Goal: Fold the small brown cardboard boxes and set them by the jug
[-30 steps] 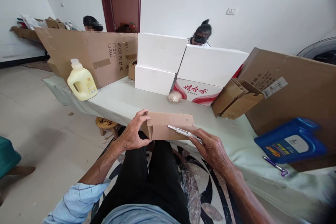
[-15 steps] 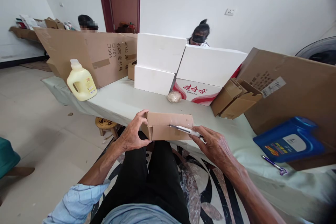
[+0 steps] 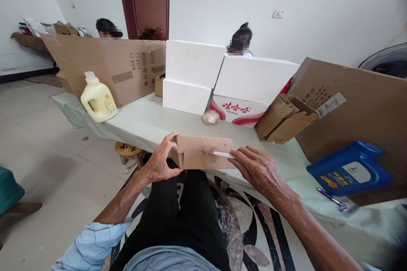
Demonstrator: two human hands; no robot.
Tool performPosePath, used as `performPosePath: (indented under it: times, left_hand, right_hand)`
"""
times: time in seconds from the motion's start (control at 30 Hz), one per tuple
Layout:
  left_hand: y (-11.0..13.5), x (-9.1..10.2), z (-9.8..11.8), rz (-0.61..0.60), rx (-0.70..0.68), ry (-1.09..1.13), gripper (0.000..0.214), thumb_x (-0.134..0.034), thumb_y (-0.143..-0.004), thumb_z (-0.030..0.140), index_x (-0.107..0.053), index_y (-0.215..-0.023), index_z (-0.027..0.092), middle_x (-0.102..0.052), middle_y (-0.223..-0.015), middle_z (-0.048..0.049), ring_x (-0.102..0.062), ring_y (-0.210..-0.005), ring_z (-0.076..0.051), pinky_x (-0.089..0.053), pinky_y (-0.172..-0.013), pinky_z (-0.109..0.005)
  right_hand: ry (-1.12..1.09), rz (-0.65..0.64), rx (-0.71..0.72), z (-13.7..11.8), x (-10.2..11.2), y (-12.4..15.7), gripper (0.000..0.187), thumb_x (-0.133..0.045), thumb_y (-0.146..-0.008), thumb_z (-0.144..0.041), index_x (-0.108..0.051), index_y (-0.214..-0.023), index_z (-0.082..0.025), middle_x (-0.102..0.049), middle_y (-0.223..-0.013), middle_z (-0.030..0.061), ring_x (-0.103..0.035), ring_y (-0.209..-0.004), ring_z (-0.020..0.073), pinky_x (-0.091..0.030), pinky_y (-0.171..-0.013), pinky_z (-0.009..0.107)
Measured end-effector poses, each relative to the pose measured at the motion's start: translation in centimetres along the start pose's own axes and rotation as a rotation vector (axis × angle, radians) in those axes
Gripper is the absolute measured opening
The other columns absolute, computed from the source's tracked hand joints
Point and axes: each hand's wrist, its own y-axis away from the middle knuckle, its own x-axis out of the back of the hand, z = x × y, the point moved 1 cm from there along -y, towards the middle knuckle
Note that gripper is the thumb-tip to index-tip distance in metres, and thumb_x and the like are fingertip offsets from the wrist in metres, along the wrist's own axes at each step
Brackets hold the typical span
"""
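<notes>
A small brown cardboard box (image 3: 197,161) rests at the table's near edge, above my knees. My left hand (image 3: 163,159) grips its left end, thumb low and fingers at the top corner. In my right hand (image 3: 254,165) is a white utility knife (image 3: 222,154), lying against the box along the seam that runs across it. The seam's left part is parted, and the box's left end shows a gap. The knife's blade tip is hard to make out against the cardboard.
Behind the box lies a clear tape ball (image 3: 211,117), before stacked white boxes (image 3: 193,61). A yellow jug (image 3: 98,97) stands left. At right are folded cartons (image 3: 282,118), a blue bottle (image 3: 352,169) and a purple-handled tool (image 3: 332,199). Two people sit beyond the boxes.
My right hand and the knife have shifted slightly right along the box, the knife now lying flatter. The seam's left part looks more parted. My left hand stays almost in place.
</notes>
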Motion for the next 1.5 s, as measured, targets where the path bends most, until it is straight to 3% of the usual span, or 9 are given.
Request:
performPosePath:
  times: [0.4, 0.57, 0.7, 0.8, 0.9, 1.03, 1.2, 1.37, 1.5]
  left_hand:
    - [0.0, 0.1, -0.3, 0.009, -0.03, -0.039, 0.059, -0.081, -0.073, 0.015, -0.045, -0.119, 0.025, -0.048, -0.161, -0.0264, -0.051, -0.156, -0.039, -0.053, -0.115, -0.05]
    - [0.6, 0.5, -1.0, -0.003, 0.016, -0.027, 0.059, -0.083, -0.074, 0.017, -0.047, -0.12, 0.024, -0.048, -0.162, -0.0257, -0.05, -0.156, -0.039, -0.052, -0.116, -0.05]
    - [0.9, 0.5, -1.6, 0.0, 0.027, -0.026, 0.063, -0.084, -0.076, 0.018, -0.05, -0.128, 0.023, -0.047, -0.163, -0.0246, -0.049, -0.157, -0.04, -0.053, -0.116, -0.052]
    - [0.7, 0.6, -1.5, -0.034, 0.01, -0.047, 0.069, -0.084, -0.078, 0.019, -0.049, -0.138, 0.023, -0.044, -0.164, -0.0248, -0.047, -0.158, -0.041, -0.053, -0.117, -0.052]
    - [0.4, 1.1, -1.1, -0.047, -0.021, -0.069, 0.072, -0.082, -0.079, 0.017, -0.049, -0.143, 0.023, -0.043, -0.163, -0.0243, -0.047, -0.157, -0.041, -0.053, -0.119, -0.053]
    - [0.5, 1.4, -0.9, -0.063, -0.045, -0.089, 0.082, -0.081, -0.08, 0.017, -0.044, -0.153, 0.023, -0.042, -0.163, -0.0233, -0.048, -0.157, -0.04, -0.053, -0.12, -0.054]
    - [0.9, 1.4, -1.1, -0.106, -0.008, -0.102, 0.081, -0.082, -0.079, 0.017, -0.046, -0.152, 0.024, -0.041, -0.163, -0.0216, -0.046, -0.157, -0.041, -0.052, -0.122, -0.056]
    - [1.0, 1.9, -1.2, -0.104, 0.009, -0.111, 0.091, -0.085, -0.078, 0.022, -0.043, -0.158, 0.026, -0.044, -0.162, -0.0197, -0.049, -0.154, -0.041, -0.054, -0.119, -0.056]
    - [1.0, 2.8, -1.6, -0.103, 0.087, -0.052, 0.097, -0.086, -0.076, 0.025, -0.04, -0.162, 0.028, -0.047, -0.162, -0.0174, -0.051, -0.152, -0.039, -0.055, -0.118, -0.054]
  right_hand:
    - [0.138, -0.079, 0.061, 1.2, 2.1, 0.0, 0.036, -0.043, -0.117, -0.017, -0.06, -0.087, -0.024, -0.059, -0.077, 0.0046, -0.047, -0.069, 0.0221, -0.028, -0.066, 0.038]
    - [0.135, -0.046, -0.039, 5.7, 1.9, 3.8, 0.036, -0.045, -0.119, -0.04, -0.068, -0.096, -0.024, -0.068, -0.085, 0.007, -0.058, -0.077, 0.0235, -0.037, -0.07, 0.037]
    - [0.043, 0.128, -0.39, 10.6, -3.3, 9.7, 0.048, -0.044, -0.116, -0.06, -0.073, -0.106, -0.022, -0.076, -0.1, 0.0115, -0.069, -0.091, 0.0274, -0.048, -0.078, 0.038]
    - [-0.071, 0.076, -0.616, 12.1, -9.0, 13.2, 0.064, -0.036, -0.11, -0.073, -0.072, -0.093, -0.022, -0.074, -0.089, 0.0125, -0.068, -0.084, 0.0292, -0.05, -0.075, 0.04]
    - [-0.113, 0.079, -0.652, 12.4, -13.1, 14.6, 0.068, -0.033, -0.106, -0.076, -0.067, -0.077, -0.025, -0.069, -0.076, 0.0126, -0.065, -0.076, 0.0298, -0.051, -0.075, 0.043]
    - [-0.149, 0.136, -0.663, 12.9, -14.9, 14.9, 0.063, -0.04, -0.103, -0.074, -0.07, -0.08, -0.024, -0.069, -0.078, 0.0131, -0.063, -0.076, 0.0308, -0.053, -0.078, 0.047]
    - [-0.224, 0.239, -0.648, 11.1, -13.8, 12.4, 0.048, -0.046, -0.109, -0.059, -0.075, -0.108, -0.021, -0.073, -0.103, 0.015, -0.068, -0.097, 0.0313, -0.058, -0.084, 0.046]
    - [-0.292, 0.49, -0.398, 4.4, -8.8, 6.2, 0.027, -0.059, -0.112, -0.038, -0.073, -0.131, -0.024, -0.071, -0.122, 0.014, -0.068, -0.114, 0.0315, -0.057, -0.097, 0.049]
    - [-0.294, 0.377, -0.161, 0.0, -5.7, 2.1, 0.038, -0.067, -0.109, -0.035, -0.066, -0.145, -0.024, -0.07, -0.129, 0.0149, -0.066, -0.116, 0.0338, -0.054, -0.102, 0.053]
